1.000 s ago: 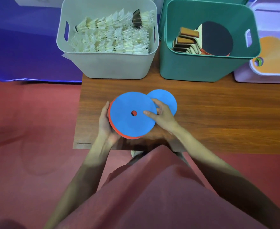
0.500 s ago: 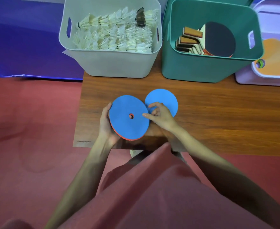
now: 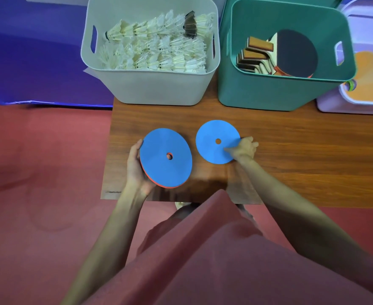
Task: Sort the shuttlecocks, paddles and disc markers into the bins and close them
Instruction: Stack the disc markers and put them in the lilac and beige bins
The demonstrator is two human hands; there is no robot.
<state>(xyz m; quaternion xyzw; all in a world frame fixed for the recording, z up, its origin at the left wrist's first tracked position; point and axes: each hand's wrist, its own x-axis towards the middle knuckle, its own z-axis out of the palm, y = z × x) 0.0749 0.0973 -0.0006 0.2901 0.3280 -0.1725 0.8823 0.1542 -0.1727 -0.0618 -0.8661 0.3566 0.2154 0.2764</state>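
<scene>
My left hand [image 3: 135, 167] grips a small stack of disc markers [image 3: 167, 158], blue on top with an orange one beneath, tilted above the wooden table [image 3: 291, 161] near its front left corner. My right hand [image 3: 244, 148] pinches the right edge of a single blue disc marker [image 3: 214, 139] just right of the stack. The grey bin [image 3: 150, 89] at the back holds many white shuttlecocks [image 3: 159, 53]. In the green bin [image 3: 269, 93] beside it lie paddles [image 3: 291, 53]. A lilac bin [image 3: 344, 107] at the far right shows an orange disc [image 3: 368, 78] inside.
A blue mat [image 3: 27, 62] lies on the red floor left of the table. The bins stand in a row along the table's far edge. My pink garment fills the lower view.
My right hand left the stack and slid the single blue disc to the right, out from behind the stack. My left hand kept hold of the stack and tilted it.
</scene>
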